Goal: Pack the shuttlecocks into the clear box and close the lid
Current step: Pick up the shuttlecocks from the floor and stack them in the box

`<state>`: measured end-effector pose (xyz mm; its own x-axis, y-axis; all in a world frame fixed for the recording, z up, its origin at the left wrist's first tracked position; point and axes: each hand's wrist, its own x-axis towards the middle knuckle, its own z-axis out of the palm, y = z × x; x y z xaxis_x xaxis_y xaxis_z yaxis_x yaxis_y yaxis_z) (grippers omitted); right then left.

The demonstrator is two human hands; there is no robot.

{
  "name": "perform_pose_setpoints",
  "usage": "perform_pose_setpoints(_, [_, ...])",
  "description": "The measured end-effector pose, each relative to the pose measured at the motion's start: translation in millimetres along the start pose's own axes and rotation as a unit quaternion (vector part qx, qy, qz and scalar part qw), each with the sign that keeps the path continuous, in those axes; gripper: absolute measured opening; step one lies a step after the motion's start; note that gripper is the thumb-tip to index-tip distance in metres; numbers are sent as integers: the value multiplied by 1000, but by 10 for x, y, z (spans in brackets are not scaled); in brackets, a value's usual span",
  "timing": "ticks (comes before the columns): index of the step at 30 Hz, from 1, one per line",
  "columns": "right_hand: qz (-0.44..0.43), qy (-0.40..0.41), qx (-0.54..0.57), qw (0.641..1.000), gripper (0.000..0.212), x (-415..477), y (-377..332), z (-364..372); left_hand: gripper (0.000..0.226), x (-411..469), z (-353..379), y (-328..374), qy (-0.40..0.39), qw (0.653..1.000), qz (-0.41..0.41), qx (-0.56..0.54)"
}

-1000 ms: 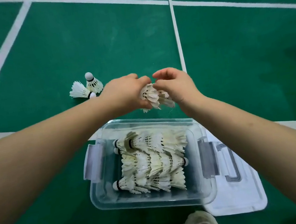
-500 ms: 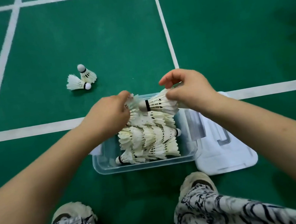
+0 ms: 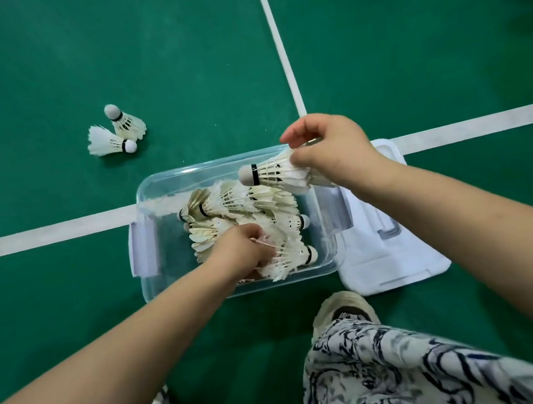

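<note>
The clear box (image 3: 149, 191) stands open on the green court floor, with several white feather shuttlecocks (image 3: 245, 205) lying in rows inside. My left hand (image 3: 241, 250) is down in the box, its fingers curled among the feathers of the near row. My right hand (image 3: 329, 147) pinches a single shuttlecock (image 3: 268, 175) by its feather skirt above the box's far right corner, cork pointing left. Two loose shuttlecocks (image 3: 116, 132) lie on the floor to the far left of the box. The lid (image 3: 401, 257) lies flat on the floor right of the box.
White court lines (image 3: 38, 236) cross the green floor behind and beside the box. A shoe (image 3: 343, 311) and patterned trouser legs (image 3: 404, 371) are close in front of the box.
My left hand has dropped from the box's far left down into the near row of shuttlecocks. My right hand still holds its shuttlecock over the far right corner. The view has moved closer.
</note>
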<state>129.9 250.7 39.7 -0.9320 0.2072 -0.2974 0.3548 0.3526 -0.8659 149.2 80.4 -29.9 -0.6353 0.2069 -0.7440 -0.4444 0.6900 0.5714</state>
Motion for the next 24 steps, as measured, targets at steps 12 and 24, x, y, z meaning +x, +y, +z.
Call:
perform_pose_setpoints(12, [15,-39,9,999,27,-41,102,91,38,17,149,122,84,874,170,448])
perform_pose_setpoints(24, [20,-55,-1,998,27,3,152,131,39,-62,-35,-71,21,956,170,236])
